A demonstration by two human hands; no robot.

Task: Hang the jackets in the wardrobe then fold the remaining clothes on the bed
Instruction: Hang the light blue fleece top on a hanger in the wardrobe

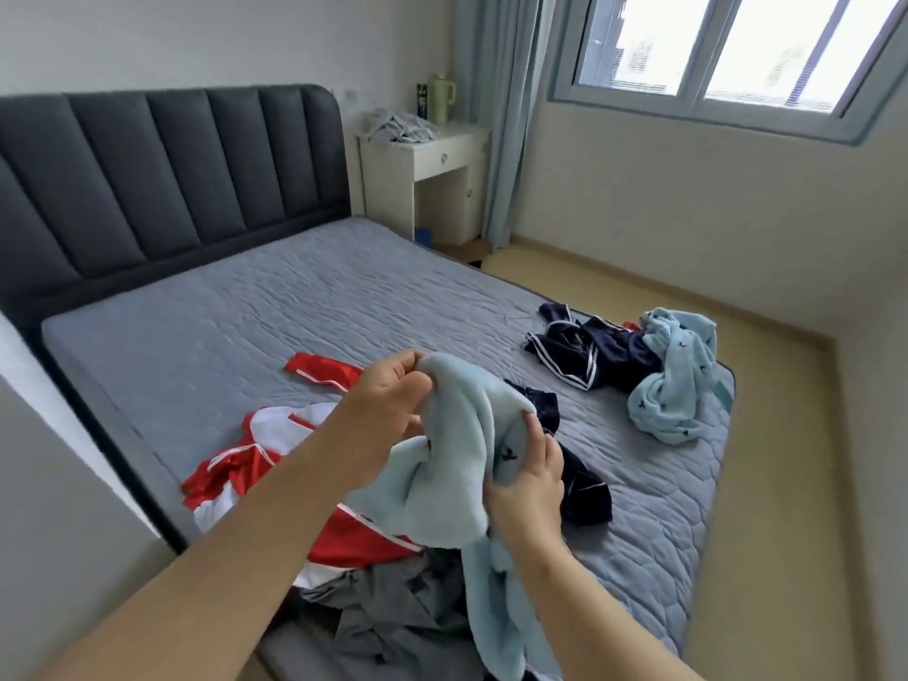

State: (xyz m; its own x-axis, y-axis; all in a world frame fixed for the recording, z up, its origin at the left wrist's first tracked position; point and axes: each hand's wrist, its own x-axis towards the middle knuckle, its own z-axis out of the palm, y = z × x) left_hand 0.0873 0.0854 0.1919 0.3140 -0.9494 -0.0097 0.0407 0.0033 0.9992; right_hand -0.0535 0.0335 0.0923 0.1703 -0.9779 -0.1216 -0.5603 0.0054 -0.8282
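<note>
- Grey quilted bed (304, 307) fills centre frame; dark headboard (162, 169) upper left.
- White nightstand (427, 164), window (727, 51) upper right.
- Left hand (388, 400) and right hand (528, 484) pinch a pale blue garment (457, 464).

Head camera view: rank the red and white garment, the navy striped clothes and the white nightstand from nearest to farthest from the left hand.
1. Red and white garment, just under the left hand.
2. Navy striped clothes, right, mid-bed.
3. White nightstand, beside the headboard.

This is a bedroom in a home: a bed (295, 307) with a padded headboard (162, 159), a white nightstand (427, 174) far right, and a curtain (511, 115) beside the window (727, 56).
</note>
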